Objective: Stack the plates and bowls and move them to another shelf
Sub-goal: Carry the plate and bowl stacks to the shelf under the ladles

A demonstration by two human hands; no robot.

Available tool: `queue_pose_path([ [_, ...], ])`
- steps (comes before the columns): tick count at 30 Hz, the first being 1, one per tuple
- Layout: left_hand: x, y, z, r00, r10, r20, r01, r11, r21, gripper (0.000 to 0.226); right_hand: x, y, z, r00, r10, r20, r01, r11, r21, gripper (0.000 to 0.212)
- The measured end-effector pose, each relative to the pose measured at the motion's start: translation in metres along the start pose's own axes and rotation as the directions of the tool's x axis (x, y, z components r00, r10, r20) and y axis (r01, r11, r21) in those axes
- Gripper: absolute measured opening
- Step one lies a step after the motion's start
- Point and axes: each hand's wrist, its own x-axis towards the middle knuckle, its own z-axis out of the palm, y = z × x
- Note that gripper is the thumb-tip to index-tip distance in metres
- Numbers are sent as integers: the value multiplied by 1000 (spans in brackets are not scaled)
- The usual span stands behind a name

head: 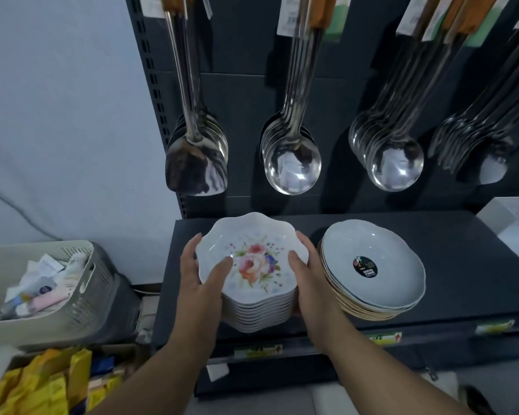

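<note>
A stack of several white scalloped plates (pixel 253 265) with a flower print on the top one stands at the left end of a dark shelf (pixel 450 265). My left hand (pixel 203 274) grips the stack's left side, thumb lying on the top plate. My right hand (pixel 307 268) grips its right side, thumb over the rim. Just to the right sits a second stack of pale bowls (pixel 375 265) with a round black sticker in the top one; my right hand's back is close to it.
Steel ladles (pixel 292 163) and spatulas (pixel 197 163) hang on the panel above the shelf. A white box (pixel 513 223) stands at the shelf's far right. A grey basket (pixel 42 283) of small items and yellow packets (pixel 42 384) lie to the left, below.
</note>
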Motion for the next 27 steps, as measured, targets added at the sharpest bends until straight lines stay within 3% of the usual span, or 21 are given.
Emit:
queue_pose_path([
  [15,37,-39,-6,998,-68,-5,68,998,5,52,30,37,0,997,69,-13,-70,996,-58,33],
  [18,42,-44,-8,998,-70,-3,70,997,31,51,34,45,1,997,70,-36,-72,995,-73,40],
  [27,51,-51,-8,1000,-14,-20,17,982,187,44,40,59,-3,992,67,-110,-75,994,-74,35],
])
